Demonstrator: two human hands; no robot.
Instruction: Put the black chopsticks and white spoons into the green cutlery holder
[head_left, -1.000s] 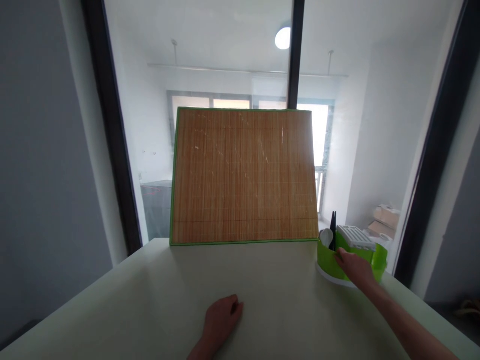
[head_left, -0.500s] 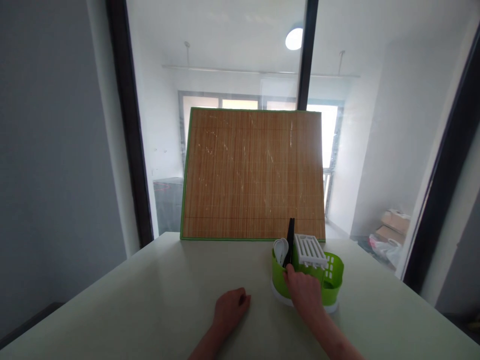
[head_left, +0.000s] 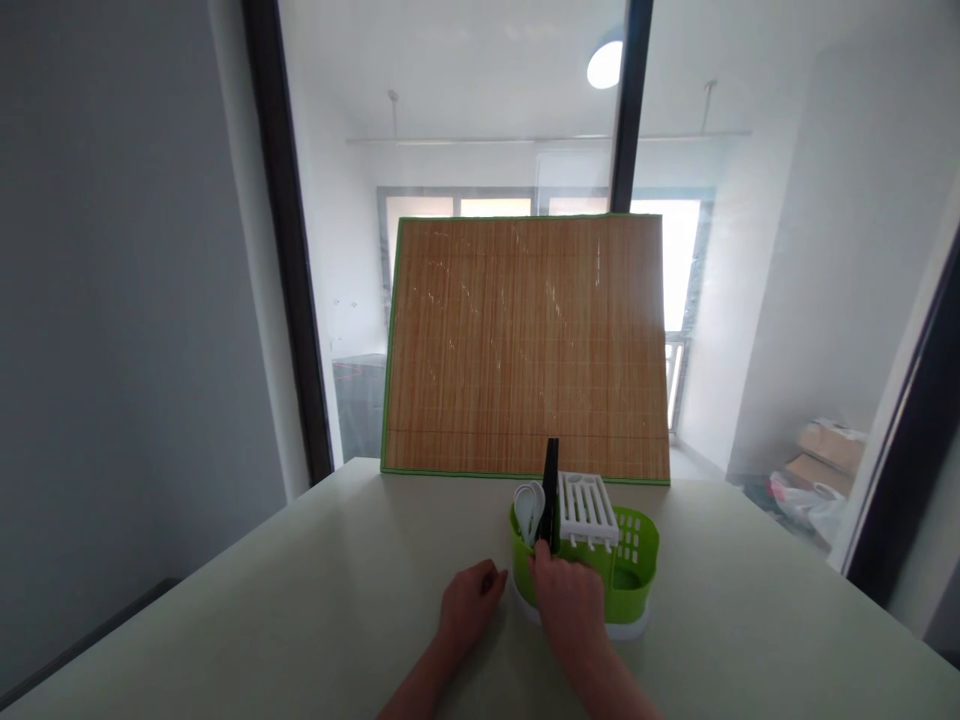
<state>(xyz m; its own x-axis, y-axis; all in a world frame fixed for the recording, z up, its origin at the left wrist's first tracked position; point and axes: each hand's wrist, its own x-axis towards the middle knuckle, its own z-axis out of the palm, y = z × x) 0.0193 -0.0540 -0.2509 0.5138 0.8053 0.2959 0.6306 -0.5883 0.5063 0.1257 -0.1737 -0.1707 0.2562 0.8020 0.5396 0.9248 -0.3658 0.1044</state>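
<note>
White-based green caddy carrying slotted rack; right grip pinching its rim, left grip curling closed beside it.

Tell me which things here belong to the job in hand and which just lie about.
Part of the job:
right hand, gripping the green oval plastic caddy
white spoon-shaped utensils, black utensils, white slotted rack, all carried by it
left hand, curled nearby

Just about:
brown striped mat with green edging, behind
brown cardboard boxes, far right

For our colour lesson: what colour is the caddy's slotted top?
White; the slotted top shows best in the head view.
</note>
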